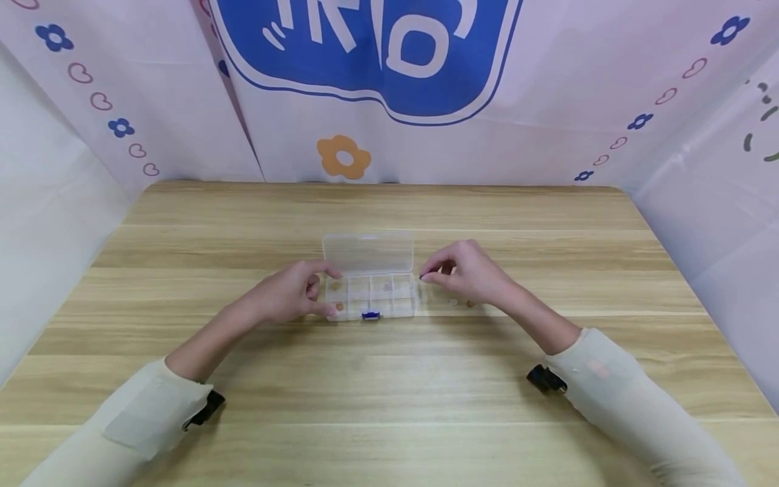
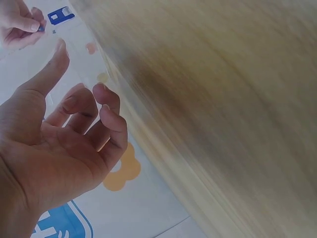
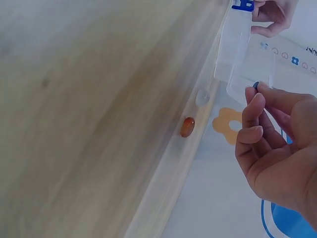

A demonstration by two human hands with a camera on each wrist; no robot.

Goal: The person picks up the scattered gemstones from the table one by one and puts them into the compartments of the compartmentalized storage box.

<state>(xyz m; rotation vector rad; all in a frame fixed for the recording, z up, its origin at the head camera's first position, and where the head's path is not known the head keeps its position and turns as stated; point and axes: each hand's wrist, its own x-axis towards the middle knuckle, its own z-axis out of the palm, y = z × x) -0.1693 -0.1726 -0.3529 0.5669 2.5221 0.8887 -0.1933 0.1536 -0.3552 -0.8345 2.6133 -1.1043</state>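
A clear plastic compartment box stands on the table with its lid raised at the back and a blue clasp at the front. My left hand holds the box's left end, index finger at the back corner and thumb at the front corner. Just right of the box, my right hand pinches a small dark blue bead between thumb and index finger. An orange bead lies in the front left compartment, and a yellowish one lies behind it.
On the wooden table, right of the box, lie a clear bead and an orange-brown oval bead, close under my right wrist. A white printed cloth hangs along the table's back edge.
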